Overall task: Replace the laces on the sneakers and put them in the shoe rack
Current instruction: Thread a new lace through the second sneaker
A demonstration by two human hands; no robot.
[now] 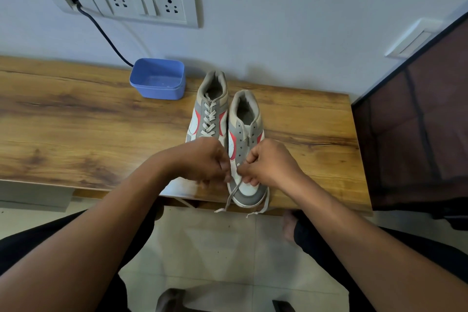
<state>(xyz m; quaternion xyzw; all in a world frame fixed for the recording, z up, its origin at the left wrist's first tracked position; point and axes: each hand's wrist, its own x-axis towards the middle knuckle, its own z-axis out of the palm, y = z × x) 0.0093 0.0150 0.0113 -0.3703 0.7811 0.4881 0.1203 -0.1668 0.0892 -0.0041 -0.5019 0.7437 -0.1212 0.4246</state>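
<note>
Two grey, white and red sneakers stand side by side on the wooden table (76, 119), toes toward me. The left sneaker (209, 111) is laced up with a pale grey lace. The right sneaker (247, 132) has bare upper eyelets. A pale grey lace (231, 196) runs through its lowest eyelets, and both ends hang over the toe and the table's front edge. My left hand (202, 159) and my right hand (271, 162) sit over the right sneaker's forefoot, fingers curled, each pinching the lace near the eyelets. My hands hide the left sneaker's toe.
A blue plastic tub (158, 78) stands behind the sneakers near the wall. A dark cable (106, 35) runs from the wall socket panel (141, 2) down behind the tub. A dark fabric-sided shoe rack (417, 121) stands at the table's right end. Tiled floor lies below.
</note>
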